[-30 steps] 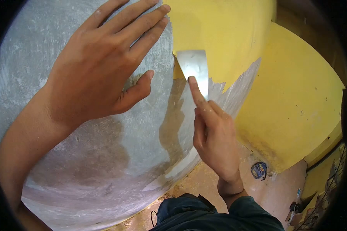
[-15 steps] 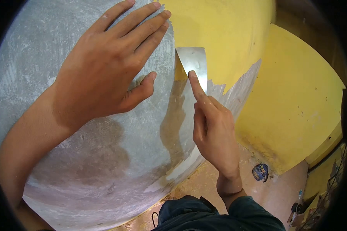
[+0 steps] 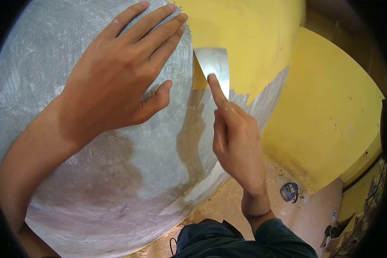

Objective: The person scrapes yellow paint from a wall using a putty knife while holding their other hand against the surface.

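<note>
A large curved surface fills most of the view, bare mottled grey (image 3: pixel 155 163) on the left and below, with yellow paint (image 3: pixel 249 38) at the upper right along a jagged edge. My left hand (image 3: pixel 120 71) lies on the grey part, fingers stretched out toward the yellow edge and thumb apart. My right hand (image 3: pixel 241 137) grips a metal scraper (image 3: pixel 214 62), its index finger pressed along the blade. The blade's wide end meets the yellow paint near the border with the grey. The scraper's handle is hidden inside my right hand.
Another yellow curved panel (image 3: pixel 322 112) stands at the right. Below it, a small dark blue object (image 3: pixel 289 192) lies on the floor (image 3: pixel 284 223). Assorted clutter (image 3: pixel 333 232) sits at the lower right edge. My dark clothing shows at the bottom.
The scraper and my right hand have shifted slightly up and left over the yellow paint. My left hand stays spread on the grey surface, nearly unmoved.
</note>
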`<state>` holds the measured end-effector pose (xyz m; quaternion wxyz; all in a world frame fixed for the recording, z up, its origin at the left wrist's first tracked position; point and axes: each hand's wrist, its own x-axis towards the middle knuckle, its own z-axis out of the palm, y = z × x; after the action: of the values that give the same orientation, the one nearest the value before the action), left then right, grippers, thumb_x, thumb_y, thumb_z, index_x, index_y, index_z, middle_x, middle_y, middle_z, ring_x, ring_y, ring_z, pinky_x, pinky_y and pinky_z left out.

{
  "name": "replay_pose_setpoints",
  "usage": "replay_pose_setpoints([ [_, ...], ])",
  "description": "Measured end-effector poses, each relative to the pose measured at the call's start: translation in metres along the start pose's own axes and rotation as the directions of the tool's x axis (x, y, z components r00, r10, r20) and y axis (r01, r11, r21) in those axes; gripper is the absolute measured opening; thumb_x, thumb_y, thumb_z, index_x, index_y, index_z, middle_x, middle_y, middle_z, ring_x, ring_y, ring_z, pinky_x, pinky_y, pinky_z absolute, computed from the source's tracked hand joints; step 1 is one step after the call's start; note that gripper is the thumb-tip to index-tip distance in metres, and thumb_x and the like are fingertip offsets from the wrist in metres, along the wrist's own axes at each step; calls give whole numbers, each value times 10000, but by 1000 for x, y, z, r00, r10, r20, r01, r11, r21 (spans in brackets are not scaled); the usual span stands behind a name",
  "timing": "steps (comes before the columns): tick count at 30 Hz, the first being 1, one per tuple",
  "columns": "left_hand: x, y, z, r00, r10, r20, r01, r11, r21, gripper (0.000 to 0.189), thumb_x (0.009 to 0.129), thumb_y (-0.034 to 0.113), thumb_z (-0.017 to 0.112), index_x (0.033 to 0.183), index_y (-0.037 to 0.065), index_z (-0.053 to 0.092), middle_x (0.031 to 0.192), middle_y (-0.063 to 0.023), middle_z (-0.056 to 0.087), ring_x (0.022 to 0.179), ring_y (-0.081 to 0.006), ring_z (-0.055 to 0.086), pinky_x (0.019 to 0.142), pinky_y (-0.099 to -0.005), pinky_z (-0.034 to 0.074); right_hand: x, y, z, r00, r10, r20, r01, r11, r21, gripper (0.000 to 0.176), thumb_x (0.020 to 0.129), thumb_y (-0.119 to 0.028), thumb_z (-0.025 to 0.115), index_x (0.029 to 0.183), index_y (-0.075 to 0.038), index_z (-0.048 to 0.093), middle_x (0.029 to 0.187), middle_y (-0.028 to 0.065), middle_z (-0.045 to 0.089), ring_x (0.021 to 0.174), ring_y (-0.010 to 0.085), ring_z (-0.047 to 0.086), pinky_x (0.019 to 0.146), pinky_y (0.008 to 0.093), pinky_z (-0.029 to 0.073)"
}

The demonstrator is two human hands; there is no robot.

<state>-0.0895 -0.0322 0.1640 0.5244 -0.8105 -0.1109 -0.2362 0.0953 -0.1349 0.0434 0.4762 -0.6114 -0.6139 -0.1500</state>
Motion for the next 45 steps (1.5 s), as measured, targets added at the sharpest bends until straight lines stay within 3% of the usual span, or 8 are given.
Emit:
replay_pose_setpoints([
  [8, -2, 0, 0, 1000, -5, -7, 5, 1000, -12, 764, 796, 194, 693, 1489, -63, 499, 1584, -183, 488, 1525, -307, 390, 1303, -488, 246, -5, 0, -3, 999, 12, 34, -10, 999, -49, 720, 940, 81, 557, 1601, -181, 447, 744, 195, 567, 646, 356, 574, 672, 469, 464],
  [13, 0, 0, -1, 1000, -8, -3, 7, 999, -36, 770, 791, 195, 695, 1483, -79, 496, 1593, -191, 474, 1530, -312, 381, 1301, -484, 249, -2, 2, -3, 998, -40, 38, 45, 990, -132, 786, 917, 4, 599, 1639, -204, 369, 769, 156, 545, 665, 358, 615, 634, 483, 497],
  [16, 0, 0, 0, 1000, -20, -8, 20, 999, -35, 771, 790, 198, 692, 1479, -88, 495, 1596, -194, 468, 1533, -322, 374, 1299, -488, 252, -2, 3, -2, 999, -46, 26, 47, 997, -66, 788, 916, 3, 599, 1639, -209, 370, 775, 156, 549, 665, 355, 613, 633, 480, 497],
  [29, -1, -1, 2, 997, -63, -52, 65, 997, 29, 742, 806, 222, 687, 1460, -89, 524, 1591, -199, 478, 1528, -338, 383, 1289, -494, 271, 19, -6, -7, 996, -50, -71, 43, 994, -99, 709, 950, 66, 554, 1602, -192, 448, 726, 176, 535, 642, 335, 562, 664, 456, 455],
  [31, -2, -1, 2, 996, -71, -44, 72, 997, 23, 752, 805, 231, 696, 1465, -84, 521, 1594, -195, 474, 1533, -334, 377, 1291, -492, 267, 11, -1, -8, 997, -78, 6, 78, 982, -169, 802, 902, 8, 604, 1637, -214, 374, 774, 142, 547, 678, 338, 624, 626, 467, 508],
  [38, -3, -2, 4, 996, -71, -56, 71, 997, -13, 757, 806, 232, 710, 1467, -83, 519, 1600, -192, 467, 1534, -331, 375, 1290, -490, 271, 18, -2, -11, 996, -90, -11, 86, 980, -180, 806, 909, 2, 601, 1645, -216, 357, 779, 144, 547, 675, 336, 624, 611, 462, 503],
  [41, -4, -2, 3, 994, -77, -77, 74, 996, -39, 739, 795, 222, 719, 1447, -78, 543, 1580, -193, 489, 1528, -337, 383, 1286, -491, 282, 10, 3, -6, 997, -77, 29, 81, 981, -178, 804, 913, 3, 597, 1646, -223, 355, 777, 141, 545, 672, 335, 625, 610, 459, 502],
  [45, -6, 1, 0, 998, 33, -62, -33, 999, 0, 597, 782, 223, 734, 1300, -65, 665, 1420, -183, 619, 1450, -341, 483, 1228, -479, 384, 25, 0, -9, 993, -111, -34, 104, 980, -170, 795, 913, 6, 596, 1639, -230, 373, 769, 139, 540, 653, 331, 613, 602, 456, 490],
])
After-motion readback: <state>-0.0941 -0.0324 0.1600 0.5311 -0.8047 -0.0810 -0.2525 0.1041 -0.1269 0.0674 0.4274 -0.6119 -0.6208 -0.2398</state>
